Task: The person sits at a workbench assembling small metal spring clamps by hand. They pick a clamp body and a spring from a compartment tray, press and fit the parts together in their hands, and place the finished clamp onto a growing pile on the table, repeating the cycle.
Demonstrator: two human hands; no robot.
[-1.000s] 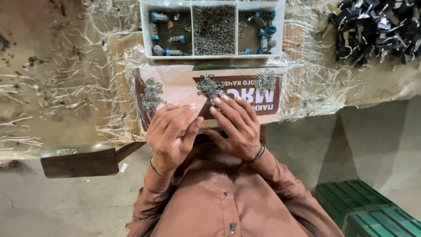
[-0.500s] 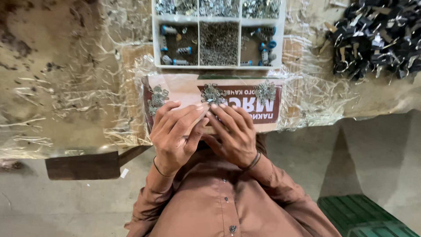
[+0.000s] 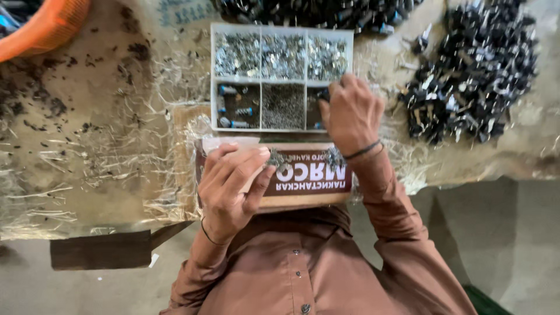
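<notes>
A person in a brown shirt sits at a worktable, seen from above by a camera on their head. The step in hand looks like fetching a small part from a white compartment tray [image 3: 282, 28] for a piece kept in the other hand. The right hand [image 3: 350, 114] is stretched forward over the tray's near right compartment, fingers curled downward into it; whether they have pinched anything cannot be told, since the knuckles hide the fingertips. A dark cord circles that wrist. The left hand [image 3: 232, 186] stays close to the body, fingers bent and drawn together as if cupping something small, though the thing itself is hidden. Just beyond the left hand lies a flat maroon and white carton [image 3: 303, 178] with two small clusters of metal pieces on it. Farther off, beyond and to the right of the right hand, sits a heap of dark metal parts [image 3: 472, 76]. Judging from this, the next move calls for a fine pinch and a careful carry toward the left hand.
</notes>
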